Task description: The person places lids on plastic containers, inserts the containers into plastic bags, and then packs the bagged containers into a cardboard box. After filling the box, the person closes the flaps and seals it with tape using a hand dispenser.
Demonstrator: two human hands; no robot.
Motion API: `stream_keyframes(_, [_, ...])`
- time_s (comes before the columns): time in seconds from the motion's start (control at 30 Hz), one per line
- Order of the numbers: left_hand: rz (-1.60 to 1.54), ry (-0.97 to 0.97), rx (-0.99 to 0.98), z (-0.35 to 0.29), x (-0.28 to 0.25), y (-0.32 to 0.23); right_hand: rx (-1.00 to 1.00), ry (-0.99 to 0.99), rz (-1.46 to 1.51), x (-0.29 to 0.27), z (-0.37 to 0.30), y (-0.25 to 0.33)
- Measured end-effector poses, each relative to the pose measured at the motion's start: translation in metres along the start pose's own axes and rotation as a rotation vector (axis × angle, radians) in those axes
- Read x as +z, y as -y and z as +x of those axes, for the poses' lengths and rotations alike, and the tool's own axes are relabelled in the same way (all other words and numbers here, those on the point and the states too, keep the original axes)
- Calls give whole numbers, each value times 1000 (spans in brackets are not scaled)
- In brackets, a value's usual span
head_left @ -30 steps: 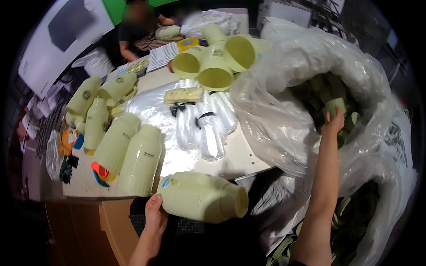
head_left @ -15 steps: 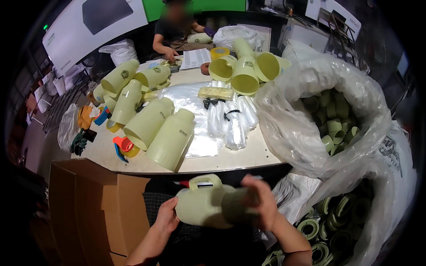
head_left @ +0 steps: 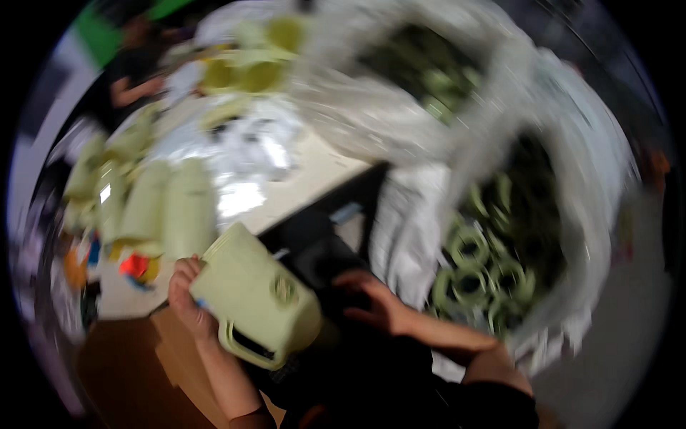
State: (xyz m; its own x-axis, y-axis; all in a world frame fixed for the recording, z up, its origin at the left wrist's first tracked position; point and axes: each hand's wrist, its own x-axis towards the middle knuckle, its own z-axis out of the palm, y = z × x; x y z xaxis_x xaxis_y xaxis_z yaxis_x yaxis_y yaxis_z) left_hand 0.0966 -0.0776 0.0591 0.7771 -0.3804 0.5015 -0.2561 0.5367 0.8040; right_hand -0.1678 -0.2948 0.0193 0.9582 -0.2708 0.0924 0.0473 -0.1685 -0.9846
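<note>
A pale green vacuum flask body [head_left: 268, 286] with a looped side handle lies tilted over my lap, its wide base toward the upper left. My left hand [head_left: 189, 297] is closed round the base edge. The neck end points lower right into shadow, and whether a cup sits on it I cannot tell. To the right of the flask, my right hand [head_left: 368, 300] is apart from it, with thumb and fingers spread and nothing visible between them. Motion blurs the whole picture.
Several flask bodies [head_left: 189, 207] stand on the table [head_left: 304, 175] at left, near clear plastic bags [head_left: 246, 150]. At right, a plastic sack [head_left: 343, 121] holds green cups; another holds green ring-shaped parts [head_left: 468, 247]. A cardboard box [head_left: 128, 365] sits lower left. Another person [head_left: 132, 79] works at the far left.
The view has swung right. The flask has turned, its base now up toward the left and its neck toward my lap. My right hand has come away from the neck end.
</note>
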Motion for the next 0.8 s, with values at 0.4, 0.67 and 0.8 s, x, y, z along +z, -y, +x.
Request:
stream_keyframes(0.4, [1082, 560, -424, -77, 77, -7, 403, -1272, -1489, -338, -95, -101])
stream_keyframes(0.67, [706, -103, -548, -136, 35, -14, 35, -1321, -563, -262, -90, -82])
stream_keyframes(0.8, [413, -24, -635, -124, 38, -21, 90, -992, -188, -189, -27, -45])
